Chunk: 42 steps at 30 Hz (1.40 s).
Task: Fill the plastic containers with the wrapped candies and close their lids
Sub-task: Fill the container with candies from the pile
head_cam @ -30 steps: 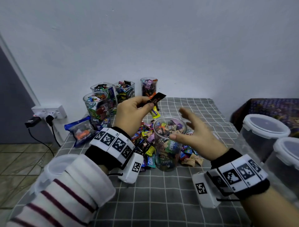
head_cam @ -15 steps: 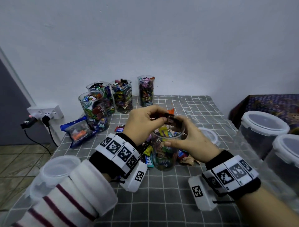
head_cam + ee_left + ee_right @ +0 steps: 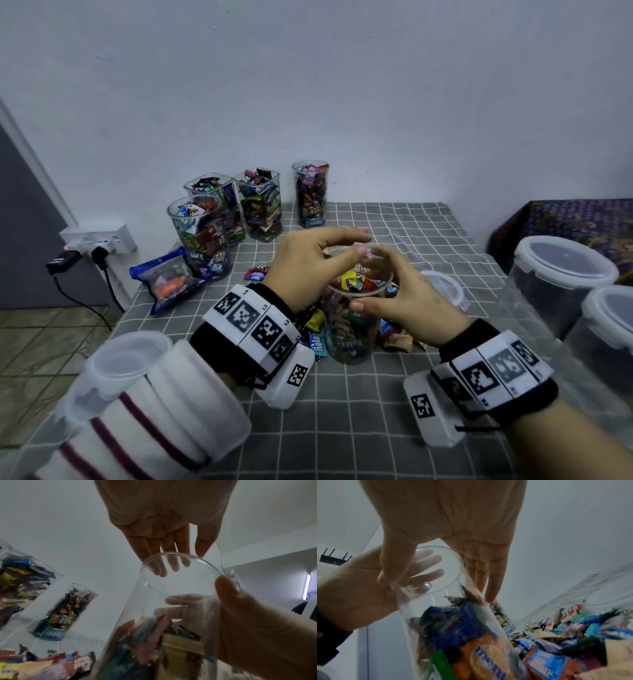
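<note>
A clear round container (image 3: 352,329) stands mid-table, filled with wrapped candies almost to the rim. My right hand (image 3: 364,284) grips it just below the rim, thumb in front and fingers behind. My left hand (image 3: 363,244) hovers over the open mouth with relaxed fingers and holds nothing. In the left wrist view its fingertips (image 3: 173,566) show through the container's wall (image 3: 137,615). The right wrist view shows my thumb (image 3: 388,574) pressed on the near wall. Loose wrapped candies (image 3: 317,322) lie around the base. A round lid (image 3: 443,287) rests behind my right hand.
Several open candy-filled containers (image 3: 260,205) stand at the back left beside a blue bag (image 3: 168,281). Two large lidded tubs (image 3: 561,274) stand at the right edge. Another lidded container (image 3: 123,359) sits by my left sleeve. A power strip (image 3: 99,240) hangs left of the table.
My left hand carried a dark candy to the container and let it go; it now hovers empty. My right hand closed around the container near its rim.
</note>
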Tool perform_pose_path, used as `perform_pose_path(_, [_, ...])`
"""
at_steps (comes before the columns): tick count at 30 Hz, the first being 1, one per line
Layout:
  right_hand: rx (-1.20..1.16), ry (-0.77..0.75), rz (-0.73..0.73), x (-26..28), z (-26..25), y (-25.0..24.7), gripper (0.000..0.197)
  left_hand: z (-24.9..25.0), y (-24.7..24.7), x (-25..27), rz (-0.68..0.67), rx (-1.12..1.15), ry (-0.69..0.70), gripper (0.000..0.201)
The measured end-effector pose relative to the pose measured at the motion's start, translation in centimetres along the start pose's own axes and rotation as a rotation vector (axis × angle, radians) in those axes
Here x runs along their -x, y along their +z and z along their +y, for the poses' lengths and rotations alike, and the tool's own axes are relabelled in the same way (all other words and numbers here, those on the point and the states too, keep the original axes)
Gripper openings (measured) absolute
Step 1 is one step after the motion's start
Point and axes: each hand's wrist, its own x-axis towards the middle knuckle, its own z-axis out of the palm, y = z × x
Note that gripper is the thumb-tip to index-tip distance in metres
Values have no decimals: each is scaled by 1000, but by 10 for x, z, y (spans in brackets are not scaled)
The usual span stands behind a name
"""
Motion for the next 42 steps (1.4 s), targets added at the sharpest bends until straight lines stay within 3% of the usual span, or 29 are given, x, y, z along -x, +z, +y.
perform_pose_path(3, [94,5,-45,0,-2,-4,109,-2,-4,-2,153,92,-19,14])
perform_pose_path(6, [161,7,-38,3,-7,-12,100,-10,-13,-6,261,113,-73,19])
perform_pose_path(10, [205,-22,156,-6,-3,-21,76,-35,-27,-8,288,-18,-284,9])
perform_pose_path(12, [416,14,202,-19,6,-26,63,-51,-38,-11,221,-246,-436,17])
perform_pose_path(16, [853,164,92,-43,29,-29,52,-78,-51,-14,-130,-729,-724,59])
perform_pose_path(19, [906,236,16,-58,39,-25,53,-100,-54,-17,-244,-852,-833,77])
perform_pose_path(23, [864,331,-53,-78,54,-19,60,-116,-48,-18,-236,-832,-956,85])
perform_pose_path(30, [831,417,-104,-96,70,-5,85,-132,-33,-21,-180,-709,-1003,92])
perform_pose_path(34, [770,381,-170,-118,108,-1,110,-133,-28,-23,-240,-706,-969,88])
perform_pose_path(37, [771,330,-255,-110,87,2,123,-132,-27,-23,-328,-707,-939,93])
perform_pose_path(39, [800,326,-290,-107,79,2,116,-127,-25,-23,-411,-722,-893,91])
perform_pose_path(42, [859,357,-317,-110,82,1,63,-119,-19,-22,-488,-768,-761,76])
